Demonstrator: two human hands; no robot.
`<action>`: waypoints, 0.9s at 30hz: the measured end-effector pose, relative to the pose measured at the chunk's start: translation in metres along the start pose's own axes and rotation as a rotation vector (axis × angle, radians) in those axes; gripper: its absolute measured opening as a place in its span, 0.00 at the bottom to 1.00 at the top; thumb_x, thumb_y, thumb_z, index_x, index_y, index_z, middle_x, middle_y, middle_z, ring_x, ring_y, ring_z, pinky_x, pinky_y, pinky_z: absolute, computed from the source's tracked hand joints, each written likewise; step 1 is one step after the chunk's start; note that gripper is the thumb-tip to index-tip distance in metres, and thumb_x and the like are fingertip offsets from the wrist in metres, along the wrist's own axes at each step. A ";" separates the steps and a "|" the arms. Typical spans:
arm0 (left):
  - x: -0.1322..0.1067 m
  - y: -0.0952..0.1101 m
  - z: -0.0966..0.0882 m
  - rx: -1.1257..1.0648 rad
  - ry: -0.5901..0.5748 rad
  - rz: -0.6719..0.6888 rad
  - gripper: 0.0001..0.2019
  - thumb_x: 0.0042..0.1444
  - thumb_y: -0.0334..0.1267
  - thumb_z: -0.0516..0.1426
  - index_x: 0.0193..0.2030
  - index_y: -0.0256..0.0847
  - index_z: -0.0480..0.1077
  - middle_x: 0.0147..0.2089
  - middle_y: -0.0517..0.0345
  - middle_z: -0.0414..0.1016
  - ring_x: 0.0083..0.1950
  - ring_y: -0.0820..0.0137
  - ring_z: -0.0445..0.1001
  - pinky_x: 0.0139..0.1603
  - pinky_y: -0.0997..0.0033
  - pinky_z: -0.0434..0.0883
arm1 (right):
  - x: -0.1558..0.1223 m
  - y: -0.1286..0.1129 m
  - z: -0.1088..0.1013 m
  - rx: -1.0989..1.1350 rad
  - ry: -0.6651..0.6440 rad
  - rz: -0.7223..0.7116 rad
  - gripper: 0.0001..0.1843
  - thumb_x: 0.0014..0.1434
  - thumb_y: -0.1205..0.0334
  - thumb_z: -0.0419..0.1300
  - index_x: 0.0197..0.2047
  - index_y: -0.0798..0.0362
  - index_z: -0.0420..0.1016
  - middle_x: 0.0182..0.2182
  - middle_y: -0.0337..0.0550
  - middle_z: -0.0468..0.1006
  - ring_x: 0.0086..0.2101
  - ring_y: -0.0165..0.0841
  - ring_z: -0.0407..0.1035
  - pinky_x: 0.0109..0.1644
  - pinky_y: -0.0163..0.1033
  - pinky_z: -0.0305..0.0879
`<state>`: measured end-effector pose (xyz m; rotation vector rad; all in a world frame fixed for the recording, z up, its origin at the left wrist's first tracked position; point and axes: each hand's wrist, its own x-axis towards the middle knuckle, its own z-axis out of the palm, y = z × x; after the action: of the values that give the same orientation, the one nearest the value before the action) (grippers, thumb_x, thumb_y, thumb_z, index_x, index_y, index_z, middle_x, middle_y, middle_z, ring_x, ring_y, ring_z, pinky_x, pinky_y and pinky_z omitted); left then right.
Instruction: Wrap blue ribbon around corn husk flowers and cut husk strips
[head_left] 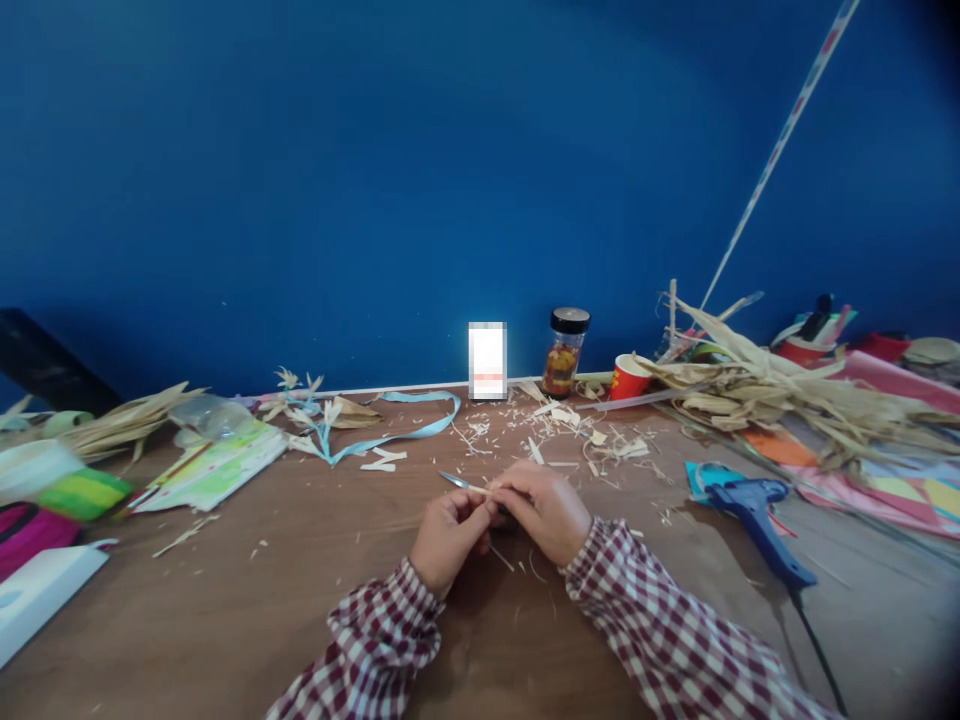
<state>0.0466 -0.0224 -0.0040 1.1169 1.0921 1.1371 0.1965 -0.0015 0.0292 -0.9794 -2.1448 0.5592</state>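
Note:
My left hand [448, 535] and my right hand [545, 510] meet at the middle of a brown wooden table [247, 610], both in red-and-white checked sleeves. Their fingers are curled and pinched together around a thin pale straw strip [475, 488]. A small metal blade tip [452, 479] pokes out to the left above my left hand; which hand grips it is unclear. Straw scraps [570, 430] lie scattered just beyond my hands.
A blue glue gun [754, 510] with its cord lies to the right. Dried husks [765, 390], a red cup [628, 377] and a black-lidded jar [565, 352] stand at the back right. Light blue ribbon [409, 428], paper sheets [214, 468] and coloured rolls [67, 490] lie left.

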 end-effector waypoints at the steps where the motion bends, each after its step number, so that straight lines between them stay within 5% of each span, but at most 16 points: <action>1: 0.000 0.000 0.000 -0.008 -0.003 -0.025 0.13 0.46 0.44 0.59 0.26 0.34 0.68 0.21 0.62 0.68 0.17 0.81 0.61 0.17 0.79 0.60 | 0.000 0.000 0.000 0.013 0.005 0.005 0.12 0.61 0.63 0.51 0.29 0.53 0.72 0.29 0.38 0.72 0.33 0.28 0.65 0.38 0.33 0.59; 20: -0.003 0.003 0.000 0.145 0.051 0.069 0.13 0.49 0.45 0.56 0.24 0.35 0.66 0.19 0.63 0.66 0.16 0.81 0.60 0.17 0.80 0.59 | 0.000 0.000 0.009 -0.125 0.030 0.052 0.10 0.59 0.64 0.52 0.36 0.48 0.74 0.32 0.37 0.75 0.34 0.28 0.68 0.37 0.32 0.61; 27: -0.009 0.010 0.005 0.007 0.011 0.018 0.13 0.47 0.45 0.59 0.27 0.35 0.70 0.21 0.62 0.68 0.17 0.81 0.62 0.18 0.81 0.61 | 0.006 0.038 -0.023 -0.414 0.220 0.237 0.12 0.60 0.61 0.50 0.35 0.49 0.75 0.32 0.42 0.76 0.31 0.32 0.69 0.35 0.35 0.62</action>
<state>0.0496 -0.0305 0.0070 1.1292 1.0971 1.1550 0.2287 0.0289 0.0234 -1.4621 -1.9957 0.1022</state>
